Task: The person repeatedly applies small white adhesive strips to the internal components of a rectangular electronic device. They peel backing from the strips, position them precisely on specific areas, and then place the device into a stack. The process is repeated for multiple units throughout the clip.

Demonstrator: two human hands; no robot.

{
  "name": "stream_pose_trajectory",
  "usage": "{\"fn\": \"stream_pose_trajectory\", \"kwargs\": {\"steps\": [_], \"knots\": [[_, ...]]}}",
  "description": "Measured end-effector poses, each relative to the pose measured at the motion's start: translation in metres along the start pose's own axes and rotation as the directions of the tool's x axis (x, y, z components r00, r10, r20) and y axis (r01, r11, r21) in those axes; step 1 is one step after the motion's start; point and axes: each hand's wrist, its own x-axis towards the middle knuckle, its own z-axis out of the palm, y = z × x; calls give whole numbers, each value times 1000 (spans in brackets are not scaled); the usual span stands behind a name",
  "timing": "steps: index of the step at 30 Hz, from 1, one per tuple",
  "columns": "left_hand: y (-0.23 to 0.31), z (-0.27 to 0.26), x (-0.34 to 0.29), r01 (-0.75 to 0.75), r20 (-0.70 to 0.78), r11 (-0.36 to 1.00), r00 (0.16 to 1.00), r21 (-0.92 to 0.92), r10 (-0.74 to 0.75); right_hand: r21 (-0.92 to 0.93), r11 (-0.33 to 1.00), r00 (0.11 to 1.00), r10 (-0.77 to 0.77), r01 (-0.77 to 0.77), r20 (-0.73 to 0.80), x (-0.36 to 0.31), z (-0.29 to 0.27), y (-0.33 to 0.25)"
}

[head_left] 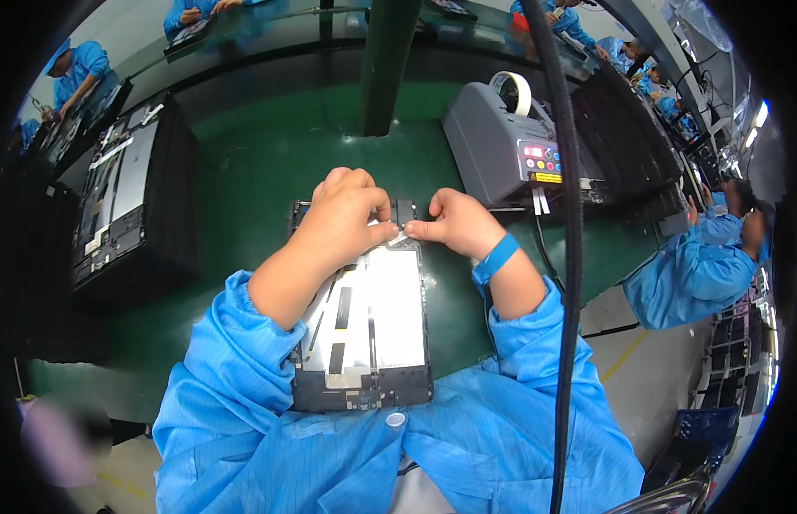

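Observation:
An opened tablet-like device lies in front of me, its inside facing up, with a silvery battery area, dark strips and a black lower edge. My left hand is closed in a pinch over its far end, on what looks like a small pale strip of tape. My right hand is at the far right corner, its thumb stretched against the device beside the strip and its other fingers curled, apart from the thumb. A blue band circles my right wrist. My left hand hides part of the device's far end.
A grey tape dispenser carrying a white tape roll stands at the back right. Stacked devices stand at left, with dark stacks far right. A black cable hangs down. A green post rises behind. Co-workers sit around.

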Motion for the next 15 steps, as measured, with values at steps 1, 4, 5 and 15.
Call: {"fn": "stream_pose_trajectory", "kwargs": {"steps": [1,4,5,15], "knots": [[-3,2,-1,-15,-16,999,1000,28,16,3,1000,997,6,-6,-74,-5,8,0],[-6,4,-2,-47,-52,994,997,102,53,18,1000,982,18,-15,-189,-21,21,-8],[-7,3,-1,-48,-62,992,997,119,55,29,999,984,26,-21,-176,-24,22,-13],[41,-43,-68,-1,-13,981,1000,194,3,536,827,985,154,-172,80,-25,21,-8]]}}
